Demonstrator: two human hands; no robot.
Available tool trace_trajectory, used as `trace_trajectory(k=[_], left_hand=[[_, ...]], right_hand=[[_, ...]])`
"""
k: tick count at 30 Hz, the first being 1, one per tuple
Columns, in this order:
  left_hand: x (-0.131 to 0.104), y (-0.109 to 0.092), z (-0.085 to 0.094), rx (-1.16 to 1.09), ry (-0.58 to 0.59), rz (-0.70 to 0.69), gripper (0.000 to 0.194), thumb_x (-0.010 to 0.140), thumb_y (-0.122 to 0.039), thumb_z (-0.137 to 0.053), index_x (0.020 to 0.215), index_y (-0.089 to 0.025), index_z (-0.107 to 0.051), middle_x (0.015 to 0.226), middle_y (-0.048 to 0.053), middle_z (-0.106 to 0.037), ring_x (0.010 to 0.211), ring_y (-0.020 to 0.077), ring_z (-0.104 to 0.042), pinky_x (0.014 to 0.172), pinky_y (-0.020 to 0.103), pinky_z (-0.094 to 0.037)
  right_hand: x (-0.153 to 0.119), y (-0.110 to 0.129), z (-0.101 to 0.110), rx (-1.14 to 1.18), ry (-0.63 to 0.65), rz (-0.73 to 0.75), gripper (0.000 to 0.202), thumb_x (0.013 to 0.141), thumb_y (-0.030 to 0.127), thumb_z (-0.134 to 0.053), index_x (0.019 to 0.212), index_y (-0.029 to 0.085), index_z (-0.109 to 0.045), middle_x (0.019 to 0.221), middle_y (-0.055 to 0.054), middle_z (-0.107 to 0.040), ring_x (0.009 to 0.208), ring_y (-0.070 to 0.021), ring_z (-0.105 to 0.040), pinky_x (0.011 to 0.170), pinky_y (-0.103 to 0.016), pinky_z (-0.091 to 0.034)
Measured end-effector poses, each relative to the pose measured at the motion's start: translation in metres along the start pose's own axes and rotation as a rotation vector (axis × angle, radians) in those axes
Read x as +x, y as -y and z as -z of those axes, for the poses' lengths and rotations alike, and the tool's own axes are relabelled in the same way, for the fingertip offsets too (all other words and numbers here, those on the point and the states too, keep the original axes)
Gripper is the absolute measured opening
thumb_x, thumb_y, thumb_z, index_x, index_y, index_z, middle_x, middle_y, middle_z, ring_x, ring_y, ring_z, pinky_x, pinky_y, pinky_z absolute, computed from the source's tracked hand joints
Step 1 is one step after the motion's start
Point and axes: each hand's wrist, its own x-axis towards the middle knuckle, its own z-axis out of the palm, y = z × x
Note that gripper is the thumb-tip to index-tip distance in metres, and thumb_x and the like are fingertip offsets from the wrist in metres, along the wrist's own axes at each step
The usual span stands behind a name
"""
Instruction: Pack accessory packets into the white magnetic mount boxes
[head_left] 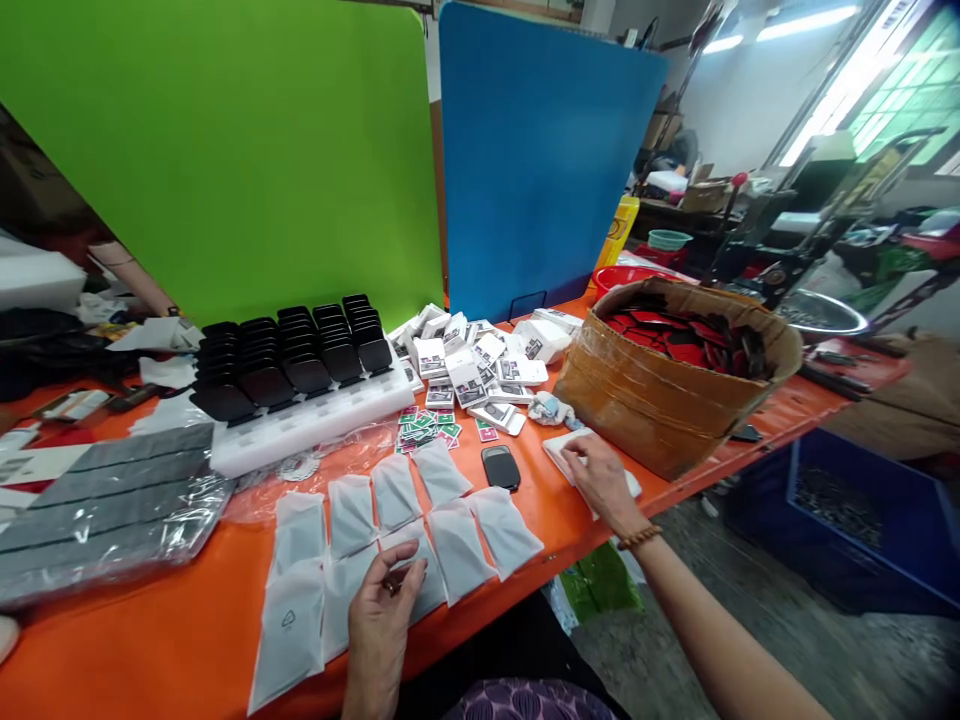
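Observation:
My left hand (386,610) is over the near row of white pouches (291,625), its thumb and fingers curled apart with nothing between them. My right hand (598,477) rests on a stack of flat white bags (559,450) beside the cardboard box, its fingertips pressed together; whatever they pinch is too small to make out. Several filled white pouches lie in two rows on the orange table (195,640). Between them and my right hand lies a black rounded case (500,468). Small green and red cards (427,430) lie behind the pouches.
A white foam tray (315,425) holds rows of black pieces (262,380) at left. Small white boxes (465,375) are heaped in the middle. A cardboard box (652,390) of red and black pieces stands at right, above a blue bin (885,560). Green and blue panels stand behind.

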Motion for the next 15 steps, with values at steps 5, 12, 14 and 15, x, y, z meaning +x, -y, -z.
trace_trajectory(k=[5, 12, 14, 15], left_hand=[[-0.003, -0.001, -0.014, -0.006, 0.042, -0.005, 0.046, 0.059, -0.051, -0.078, 0.089, -0.017, -0.068, 0.077, 0.003, -0.072, 0.078, 0.0186, -0.066, 0.068, 0.024, -0.051], [-0.005, -0.001, -0.023, -0.027, 0.067, 0.019, 0.05, 0.055, -0.051, -0.08, 0.088, -0.016, -0.067, 0.073, 0.002, -0.071, 0.075, 0.0184, -0.066, 0.059, 0.022, -0.051], [-0.007, -0.003, -0.023, -0.026, 0.067, 0.024, 0.05, 0.055, -0.052, -0.08, 0.089, -0.016, -0.067, 0.072, 0.002, -0.071, 0.074, 0.0182, -0.065, 0.059, 0.022, -0.05], [-0.008, -0.004, -0.023, -0.024, 0.066, 0.024, 0.051, 0.055, -0.052, -0.08, 0.089, -0.016, -0.067, 0.071, 0.002, -0.07, 0.074, 0.0183, -0.065, 0.059, 0.023, -0.05]], right_hand=[[-0.01, -0.052, 0.014, -0.168, 0.025, -0.083, 0.019, 0.084, 0.02, -0.049, 0.077, 0.016, -0.067, 0.086, -0.012, -0.063, 0.083, -0.026, -0.054, 0.073, -0.036, -0.036], [-0.003, -0.051, 0.006, -0.256, 0.084, -0.047, 0.014, 0.077, 0.011, -0.052, 0.079, 0.015, -0.065, 0.089, -0.01, -0.061, 0.086, -0.0246, -0.049, 0.071, -0.034, -0.03], [0.0, -0.051, 0.005, -0.246, 0.085, -0.04, 0.012, 0.074, 0.01, -0.052, 0.073, 0.015, -0.062, 0.085, -0.009, -0.061, 0.083, -0.0234, -0.048, 0.07, -0.033, -0.029], [0.001, -0.052, 0.005, -0.235, 0.081, -0.038, 0.011, 0.073, 0.01, -0.052, 0.071, 0.015, -0.061, 0.084, -0.008, -0.061, 0.082, -0.0228, -0.048, 0.07, -0.032, -0.029]])
